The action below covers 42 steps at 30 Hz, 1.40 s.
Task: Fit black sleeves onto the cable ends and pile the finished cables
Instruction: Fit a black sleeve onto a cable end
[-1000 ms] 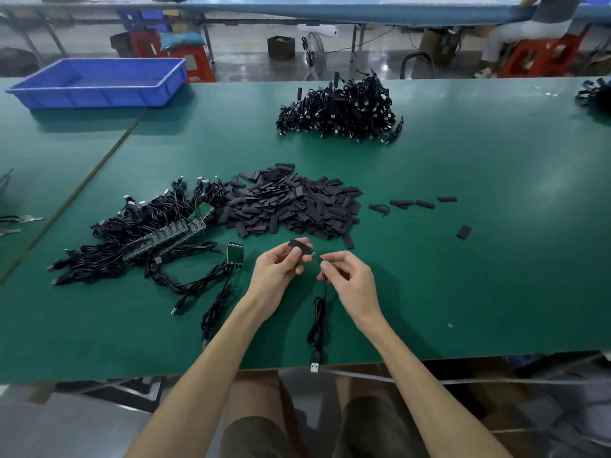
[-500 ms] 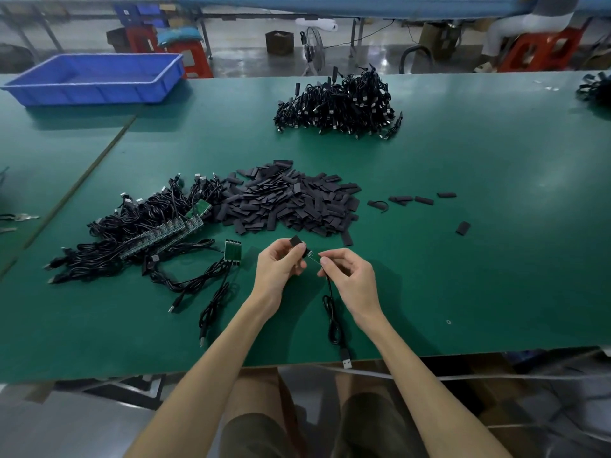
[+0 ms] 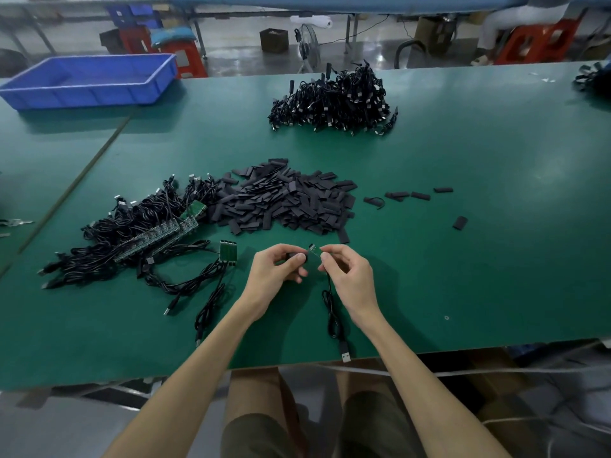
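1. The green table (image 3: 463, 259) fills the middle of the frame, with a blue tray (image 3: 86, 81) at the upper left.
2. The finished pile (image 3: 334, 100) sits at upper centre, a dense black heap of sleeved cables. I judge that a good share of the work is done.
3. The sleeve heap (image 3: 291, 200) lies at centre and is large, with a few stray sleeves (image 3: 410, 195) to its right.
4. The unsleeved cables (image 3: 132, 233) spread across the centre left with their bare green boards showing. A few loose ones (image 3: 198, 279) lie nearer the hands. Plenty appears to be left.
5. The left hand (image 3: 274, 276), at lower centre, has its fingers curled and pinches one black sleeve (image 3: 296, 257) between thumb and fingertips.
6. The right hand (image 3: 347, 276), just beside it, pinches the green board end (image 3: 314, 250) of the cable in work (image 3: 332, 312). The cable trails down to its USB plug (image 3: 345, 353) at the table's near edge.
7. The board sits just beside the sleeve's mouth. Whether they touch I cannot tell. This cable is not yet sleeved, so both the fitting and the piling are left for it.
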Tool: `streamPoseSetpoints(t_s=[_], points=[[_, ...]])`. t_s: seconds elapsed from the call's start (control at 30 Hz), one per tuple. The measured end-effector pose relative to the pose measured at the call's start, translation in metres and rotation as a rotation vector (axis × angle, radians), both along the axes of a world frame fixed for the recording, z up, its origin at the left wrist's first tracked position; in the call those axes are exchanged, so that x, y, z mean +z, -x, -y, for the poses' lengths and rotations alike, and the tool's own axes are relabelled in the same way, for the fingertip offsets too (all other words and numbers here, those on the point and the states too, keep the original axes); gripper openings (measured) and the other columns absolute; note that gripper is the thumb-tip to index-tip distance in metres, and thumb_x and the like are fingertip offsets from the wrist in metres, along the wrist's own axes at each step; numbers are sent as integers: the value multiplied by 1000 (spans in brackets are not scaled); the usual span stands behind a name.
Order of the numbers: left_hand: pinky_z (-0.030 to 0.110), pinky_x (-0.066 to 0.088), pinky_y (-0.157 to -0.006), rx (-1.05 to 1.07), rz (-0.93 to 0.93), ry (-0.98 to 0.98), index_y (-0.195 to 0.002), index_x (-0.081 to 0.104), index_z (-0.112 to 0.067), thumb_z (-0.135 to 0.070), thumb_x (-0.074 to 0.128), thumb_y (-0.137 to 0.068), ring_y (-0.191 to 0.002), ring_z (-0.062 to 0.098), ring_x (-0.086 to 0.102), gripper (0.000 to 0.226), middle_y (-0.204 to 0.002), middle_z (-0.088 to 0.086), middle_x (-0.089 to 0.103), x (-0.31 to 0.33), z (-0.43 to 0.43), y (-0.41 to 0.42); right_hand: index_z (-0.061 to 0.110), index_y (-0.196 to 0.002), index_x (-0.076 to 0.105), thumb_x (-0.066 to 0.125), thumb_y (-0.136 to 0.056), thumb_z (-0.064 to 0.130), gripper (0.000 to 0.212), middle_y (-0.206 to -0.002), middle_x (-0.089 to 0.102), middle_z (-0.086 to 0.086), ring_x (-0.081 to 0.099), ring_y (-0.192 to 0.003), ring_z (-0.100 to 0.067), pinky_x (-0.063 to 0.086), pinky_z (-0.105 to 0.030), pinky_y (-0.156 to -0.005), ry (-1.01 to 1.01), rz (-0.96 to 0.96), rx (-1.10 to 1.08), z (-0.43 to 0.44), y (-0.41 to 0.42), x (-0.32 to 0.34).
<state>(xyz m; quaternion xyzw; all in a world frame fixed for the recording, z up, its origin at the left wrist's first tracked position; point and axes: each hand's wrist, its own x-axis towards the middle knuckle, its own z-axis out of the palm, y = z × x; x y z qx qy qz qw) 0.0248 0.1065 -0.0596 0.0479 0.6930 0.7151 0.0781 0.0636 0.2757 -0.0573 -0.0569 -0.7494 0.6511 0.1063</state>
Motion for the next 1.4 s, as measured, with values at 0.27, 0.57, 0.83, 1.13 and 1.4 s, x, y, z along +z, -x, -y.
streamPoseSetpoints(t_s=[0.27,0.57,0.83,1.13,1.4], points=[[29,51,-53,-6,-73,135,-98,68,-8,-13,71,-94,-59,26,64,7,-72,12,73,3,-6,-4,14,-98,77,73,-95,20,8,-77,76,8,71,-76,-2,52,-13,-72,-118,43,43,1,2,-2],[33,55,-59,27,-755,958,-122,69,-15,-23,71,-94,-94,15,61,29,-109,-3,63,10,1,-14,13,-91,76,74,-93,20,7,-78,76,7,70,-74,-2,54,-15,-69,-105,53,-20,2,3,-2],[39,56,-65,71,-749,935,-116,76,-17,-23,76,-89,-87,19,61,28,-96,-2,72,9,3,-16,16,-92,77,70,-98,24,12,-73,75,6,71,-72,-7,55,-19,-71,-80,27,-7,2,1,1],[10,45,-71,106,-541,611,-114,77,-16,-22,79,-87,-83,2,62,28,-104,-10,72,2,8,-6,17,-80,72,69,-97,23,18,-65,65,6,54,-60,-3,43,-18,-58,-59,23,-29,2,-1,3],[10,48,-70,118,-539,629,-112,78,-13,-21,80,-85,-80,5,64,28,-98,-13,71,3,8,-7,13,-77,72,71,-95,19,19,-61,65,8,55,-58,-2,43,-16,-59,-28,20,-9,2,-3,4]])
